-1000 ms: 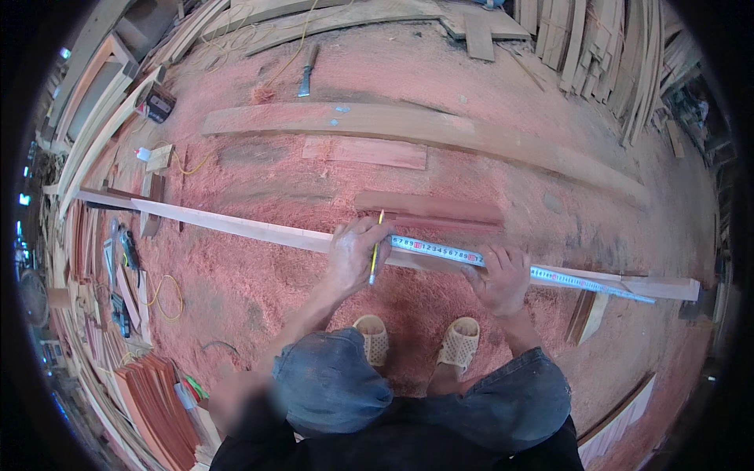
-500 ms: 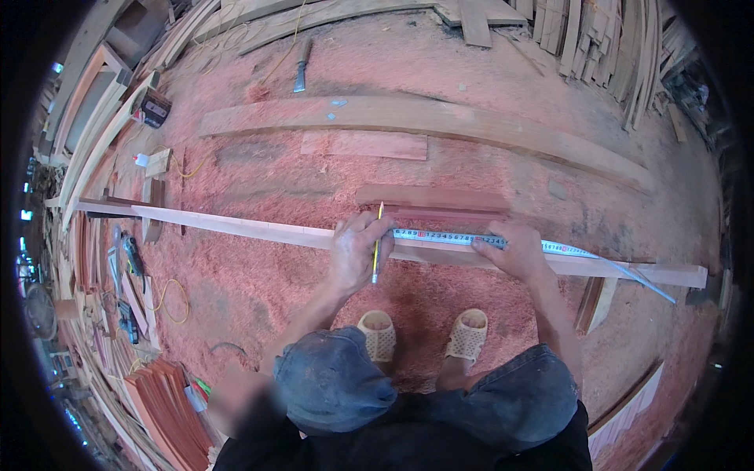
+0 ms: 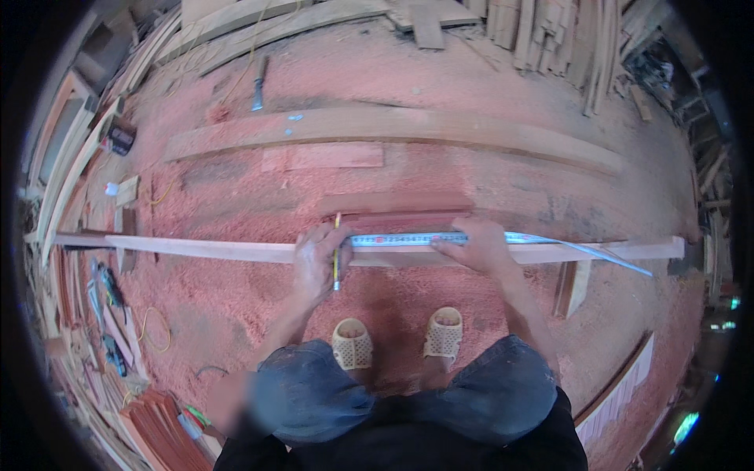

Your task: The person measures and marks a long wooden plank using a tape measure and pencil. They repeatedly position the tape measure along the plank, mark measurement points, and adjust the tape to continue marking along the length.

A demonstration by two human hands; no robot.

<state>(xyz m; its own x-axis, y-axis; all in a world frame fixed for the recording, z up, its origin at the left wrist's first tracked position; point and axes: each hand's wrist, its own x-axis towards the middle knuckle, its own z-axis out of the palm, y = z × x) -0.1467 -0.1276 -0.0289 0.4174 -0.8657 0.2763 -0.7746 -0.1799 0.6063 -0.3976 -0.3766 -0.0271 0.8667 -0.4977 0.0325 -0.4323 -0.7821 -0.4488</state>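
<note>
A long, pale pink strip of wood (image 3: 220, 248) lies crosswise in front of me, raised on wooden blocks. Along its top stretches a tape measure blade (image 3: 404, 240), its free end slanting off the strip at the right. My left hand (image 3: 316, 255) is closed around a yellow pencil (image 3: 338, 263), and its fingers also press at the left end of the visible blade. Farther right, my right hand (image 3: 481, 245) pinches the blade against the strip with thumb and fingers. Whether the tape's case sits inside the left hand is hidden.
Pink sawdust covers the floor. Beyond the strip lie short reddish boards (image 3: 397, 206), a long plank (image 3: 393, 125) and a chisel-like tool (image 3: 258, 85). Power tools (image 3: 110, 286) and a yellow cord (image 3: 155, 330) are at left. Wood stacks (image 3: 542, 39) stand far right.
The whole view has shifted, so the scene sits farther left in the picture. Both hands keep their hold on the pencil and the tape blade.
</note>
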